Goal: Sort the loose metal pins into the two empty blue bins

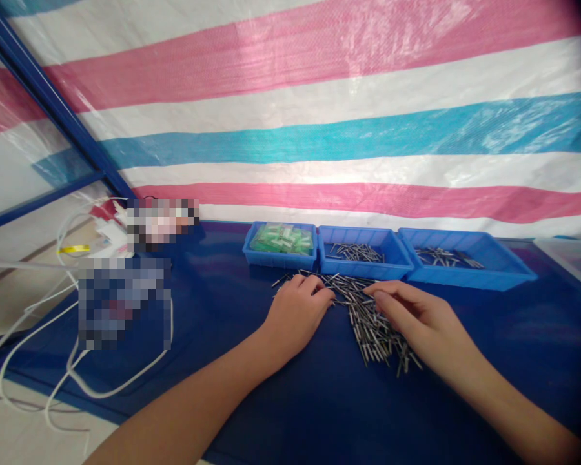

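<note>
A heap of several thin metal pins point(370, 323) lies on the dark blue table mat point(281, 394). My left hand point(297, 310) rests at the heap's left edge, knuckles up, fingers curled down onto the pins. My right hand point(416, 316) lies over the heap's right side, fingers pressed together and pointing left, their tips touching pins. What either hand holds is hidden under the fingers.
Three blue trays stand behind the heap: the left one point(252, 248) holds green pieces, the middle one point(397, 255) and the right one point(513, 271) hold metal pins. White cables point(97, 387) and blurred items lie at the left. A striped tarp hangs behind.
</note>
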Tool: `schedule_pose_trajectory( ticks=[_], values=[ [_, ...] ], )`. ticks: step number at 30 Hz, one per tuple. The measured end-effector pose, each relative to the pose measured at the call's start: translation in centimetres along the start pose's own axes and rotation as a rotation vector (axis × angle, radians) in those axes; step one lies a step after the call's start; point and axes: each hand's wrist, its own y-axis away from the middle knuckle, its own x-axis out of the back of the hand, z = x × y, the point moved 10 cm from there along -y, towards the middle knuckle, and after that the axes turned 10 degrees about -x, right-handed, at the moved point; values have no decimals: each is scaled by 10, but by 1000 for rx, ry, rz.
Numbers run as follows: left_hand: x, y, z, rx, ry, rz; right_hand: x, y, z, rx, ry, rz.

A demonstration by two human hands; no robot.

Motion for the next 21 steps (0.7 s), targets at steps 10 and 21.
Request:
schedule_pose_trajectory(
  ticks=[10, 21],
  values=[
    [-1, -1, 2, -29, -64, -43, -7, 1, 0, 25, 42, -28],
    [11, -3, 8, -85, -73, 26, -12, 8, -9, 158, 222, -29]
  ],
)
